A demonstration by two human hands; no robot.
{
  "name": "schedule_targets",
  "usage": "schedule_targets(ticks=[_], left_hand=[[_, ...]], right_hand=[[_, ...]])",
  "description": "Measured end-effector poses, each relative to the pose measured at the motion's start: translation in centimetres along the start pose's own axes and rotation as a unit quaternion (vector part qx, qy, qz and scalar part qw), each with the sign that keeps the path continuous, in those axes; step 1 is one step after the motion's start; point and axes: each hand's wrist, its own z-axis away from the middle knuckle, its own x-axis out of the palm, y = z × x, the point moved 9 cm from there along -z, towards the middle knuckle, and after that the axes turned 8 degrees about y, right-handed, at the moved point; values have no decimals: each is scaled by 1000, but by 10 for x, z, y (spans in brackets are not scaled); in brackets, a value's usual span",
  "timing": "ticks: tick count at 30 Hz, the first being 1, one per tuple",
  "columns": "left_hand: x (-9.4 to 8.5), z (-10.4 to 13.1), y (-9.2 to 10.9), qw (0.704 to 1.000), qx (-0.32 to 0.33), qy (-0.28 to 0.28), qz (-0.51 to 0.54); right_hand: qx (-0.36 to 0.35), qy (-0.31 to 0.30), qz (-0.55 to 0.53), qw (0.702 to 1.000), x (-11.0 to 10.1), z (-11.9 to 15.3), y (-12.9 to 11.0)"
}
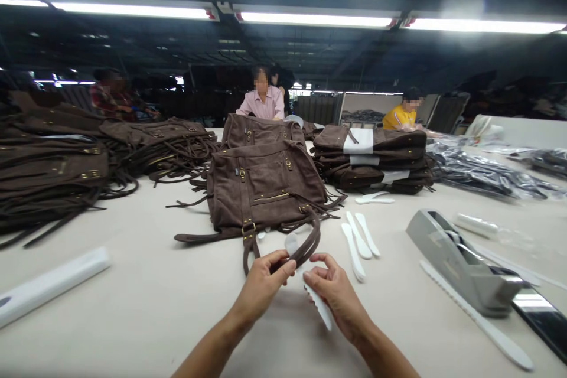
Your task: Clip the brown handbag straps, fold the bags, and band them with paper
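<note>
A dark brown bag point(283, 183) with brass buckles and a zipped pocket lies in front of me, its handle point(313, 242) looping toward me. My left hand point(264, 277) is closed on this handle near its end. Beside it, my right hand point(332, 286) pinches a flat white strip point(322, 312) with a scalloped edge. A rounded white piece point(291, 243) shows behind the handle by my left fingers; whether it belongs to the same strip I cannot tell. Several similar white knife-shaped strips point(353, 253) rest on the table to the right of the bag.
A grey tape dispenser point(460, 266) stands at right, near a long scalloped strip point(482, 322) and a dark phone-like slab point(543, 316). Bags are piled left point(48, 165) and right point(367, 156). A white bar point(55, 283) lies at left. Co-workers sit beyond the table.
</note>
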Motion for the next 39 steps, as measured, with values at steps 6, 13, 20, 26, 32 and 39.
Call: schedule_targets(ticks=[6,13,20,26,32,39], left_hand=[[13,1,7,998,-6,-54,18],[15,0,9,998,-7,-61,9],[15,-8,17,999,37,-7,13],[17,-26,8,995,38,65,68],[23,-39,-29,986,24,121,116],[20,-27,-28,985,-23,127,117]], right_hand=[[-45,-27,16,999,-13,24,-4],[-79,-53,51,994,-10,22,-26],[-335,-33,293,895,15,14,-94],[-256,-15,166,952,12,-23,-74],[-174,52,113,977,-18,-38,-37],[-139,33,242,960,-14,-32,-23]])
